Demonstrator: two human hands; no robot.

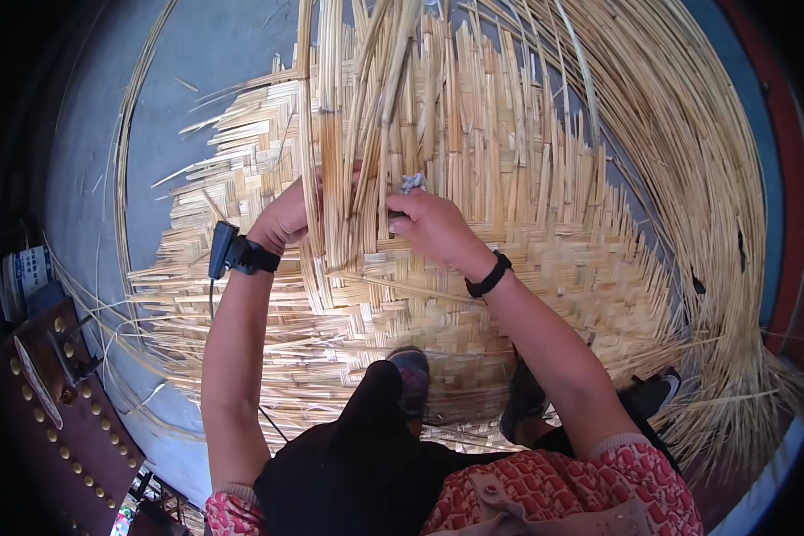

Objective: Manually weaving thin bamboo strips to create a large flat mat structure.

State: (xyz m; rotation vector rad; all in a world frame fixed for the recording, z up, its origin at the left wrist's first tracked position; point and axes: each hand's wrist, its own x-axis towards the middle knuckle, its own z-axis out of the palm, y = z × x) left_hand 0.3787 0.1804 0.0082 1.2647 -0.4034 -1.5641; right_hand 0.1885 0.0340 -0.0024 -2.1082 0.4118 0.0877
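Your left hand point(283, 217) closed around upright strips point(348, 134), your right hand point(429, 223) pinching one strip, both over the woven mat point(545, 259), grey floor point(214, 54) beneath.

The wide woven mat of flat pale bamboo strips point(509, 268) lies on the grey concrete floor point(214, 54). A bundle of loose upright strips point(357, 134) rises from the mat's middle; the left hand point(286, 219) is just left of it, the right hand point(429, 223) just right. A heap of long thin straw-coloured strips point(688, 179) curves along the mat's right edge. A dark studded wooden board point(62, 411) sits left of the mat.
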